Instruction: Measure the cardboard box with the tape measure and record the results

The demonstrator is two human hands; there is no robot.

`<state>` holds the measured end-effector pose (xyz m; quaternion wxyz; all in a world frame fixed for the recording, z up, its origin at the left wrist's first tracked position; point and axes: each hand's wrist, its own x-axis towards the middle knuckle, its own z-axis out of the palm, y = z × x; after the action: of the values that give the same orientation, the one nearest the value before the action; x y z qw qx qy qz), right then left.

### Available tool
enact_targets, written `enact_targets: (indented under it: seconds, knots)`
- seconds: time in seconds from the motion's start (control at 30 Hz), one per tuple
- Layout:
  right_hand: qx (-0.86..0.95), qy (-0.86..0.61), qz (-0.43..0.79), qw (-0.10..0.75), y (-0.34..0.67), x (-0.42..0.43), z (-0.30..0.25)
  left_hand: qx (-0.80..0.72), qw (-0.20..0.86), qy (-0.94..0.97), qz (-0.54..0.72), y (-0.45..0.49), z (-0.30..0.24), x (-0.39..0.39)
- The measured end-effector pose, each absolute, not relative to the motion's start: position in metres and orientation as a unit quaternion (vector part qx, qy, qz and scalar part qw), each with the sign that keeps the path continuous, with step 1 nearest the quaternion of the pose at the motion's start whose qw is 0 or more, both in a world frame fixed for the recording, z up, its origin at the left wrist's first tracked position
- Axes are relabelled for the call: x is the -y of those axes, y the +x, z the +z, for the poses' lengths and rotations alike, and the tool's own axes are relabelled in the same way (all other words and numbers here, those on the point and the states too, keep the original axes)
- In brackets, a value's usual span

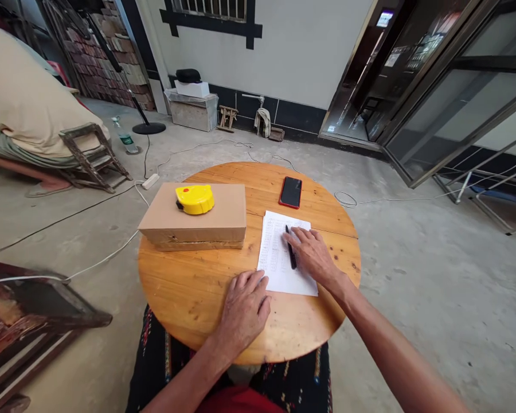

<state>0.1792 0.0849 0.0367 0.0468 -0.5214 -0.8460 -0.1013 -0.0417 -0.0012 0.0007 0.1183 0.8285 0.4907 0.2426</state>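
On the round wooden table (198, 287) lies a sheet of white paper (279, 275) with rows of handwriting. A black pen (292, 257) rests on the sheet. My right hand (312, 255) is over the right part of the paper, fingers stretched out, the thumb side touching the pen near its upper end without closing round it. Flat at the paper's lower left corner is my left hand (247, 307), its fingers slightly apart and nothing held. A yellow tape measure (196, 199) sits on a brown cardboard box (223, 215), left of the paper.
A red-edged phone (290, 192) lies beyond the paper. Around the table, white cable (107, 255) runs over the concrete floor. At left are a small wooden stool (92, 152), a plastic bottle (124, 136) and a seated person (30, 103). A glass door (438, 109) stands at right.
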Motion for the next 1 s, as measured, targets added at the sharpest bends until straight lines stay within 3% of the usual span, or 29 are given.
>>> enact_targets:
  seconds: [0.27,0.47,0.7,1.0]
  knots:
    - [0.742,-0.599,-0.034,0.301,0.198,0.054,0.001,-0.486,0.117,0.833,0.238,-0.042,0.0,0.001]
    - [0.653,-0.636,-0.012,0.412,0.169,0.122,-0.042,-0.48,0.099,0.839,0.237,-0.042,-0.003,0.0]
    - [0.676,-0.598,-0.072,0.424,0.161,0.123,-0.065,-0.481,0.118,0.835,0.24,-0.042,0.0,0.002]
    - [0.689,-0.6,-0.107,0.393,0.166,0.122,-0.055,-0.476,0.138,0.82,0.288,-0.047,0.0,0.003]
